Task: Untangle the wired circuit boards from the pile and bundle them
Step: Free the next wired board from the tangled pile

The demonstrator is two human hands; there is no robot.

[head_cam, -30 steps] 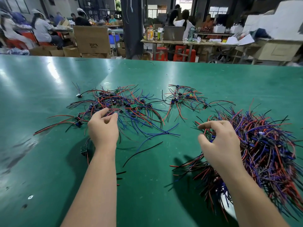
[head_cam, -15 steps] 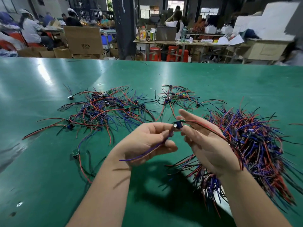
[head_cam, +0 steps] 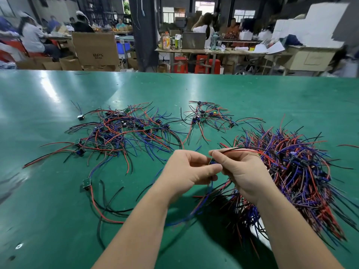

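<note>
Evidently pinching one wired circuit board (head_cam: 212, 162) between left hand (head_cam: 186, 169) and right hand (head_cam: 242, 171) above the desk (head_cam: 48, 230), leads (head_cam: 242, 150) trailing into the pile (head_cam: 301, 171) at the right; likely light, limp-wired, snag-prone, so best gripped by the stiff board itself.
</note>
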